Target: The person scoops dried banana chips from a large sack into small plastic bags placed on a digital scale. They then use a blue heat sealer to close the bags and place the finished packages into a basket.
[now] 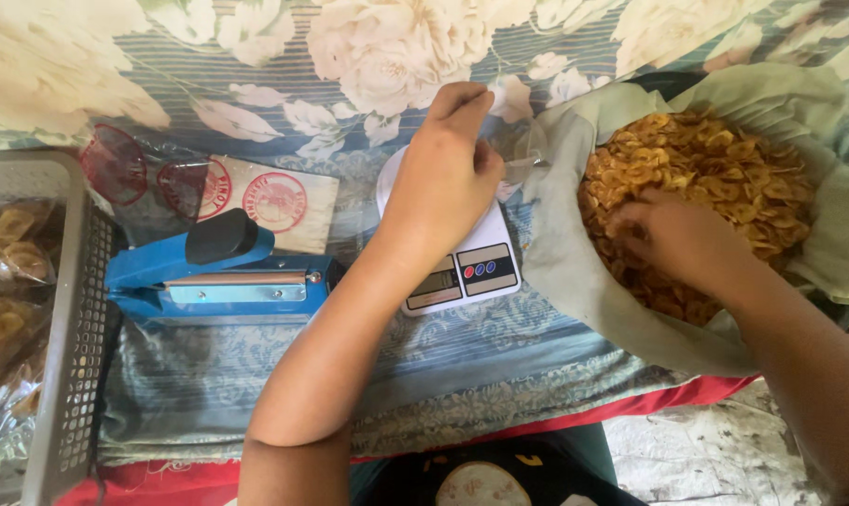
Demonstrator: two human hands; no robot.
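Golden chips, bagging under way.
My right hand [673,239] digs, fingers curled, into the chips [724,164]; my left hand [446,178] pinches a clear bag [523,155] over the scale [467,267]; filled packets [7,272] wait at left.

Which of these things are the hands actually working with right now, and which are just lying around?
In use:
left hand pinching a clear plastic bag over the white digital kitchen scale
right hand in the golden fried chips inside the pale green cloth sack

Lying about:
blue heat sealer
stack of red-stamped clear bags
grey plastic basket of packed chips
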